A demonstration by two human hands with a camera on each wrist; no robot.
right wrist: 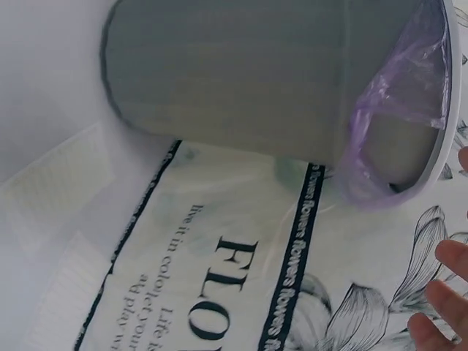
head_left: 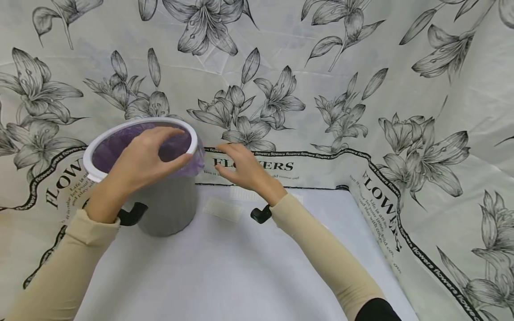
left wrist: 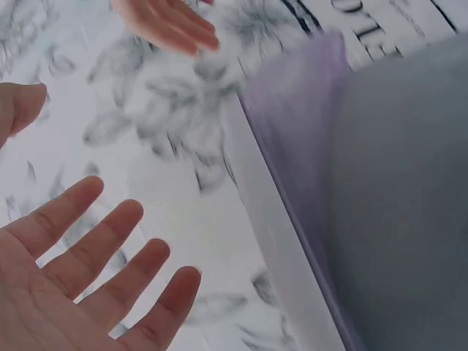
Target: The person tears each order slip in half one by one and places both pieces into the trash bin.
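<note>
A grey trash can [head_left: 168, 209] with a white rim ring [head_left: 93, 171] stands upright at the left of the table. A purple trash bag [head_left: 110, 151] lines it, and the bag's edge hangs out below the ring. My left hand [head_left: 140, 156] is held over the near side of the opening, fingers spread and holding nothing; in the left wrist view its fingers [left wrist: 110, 274] point toward the ring, apart from it. To the right of the can, my right hand [head_left: 242, 167] hovers with loosely bent fingers and nothing in them. Only its fingertips [right wrist: 453, 256] show in the right wrist view.
Two pale translucent strips lie on the white table [head_left: 241, 276]; the nearer strip [head_left: 222, 209] is just right of the can. Behind stands a backdrop cloth [head_left: 281, 111] printed with flowers and lettering. A black camera mount sits at each wrist.
</note>
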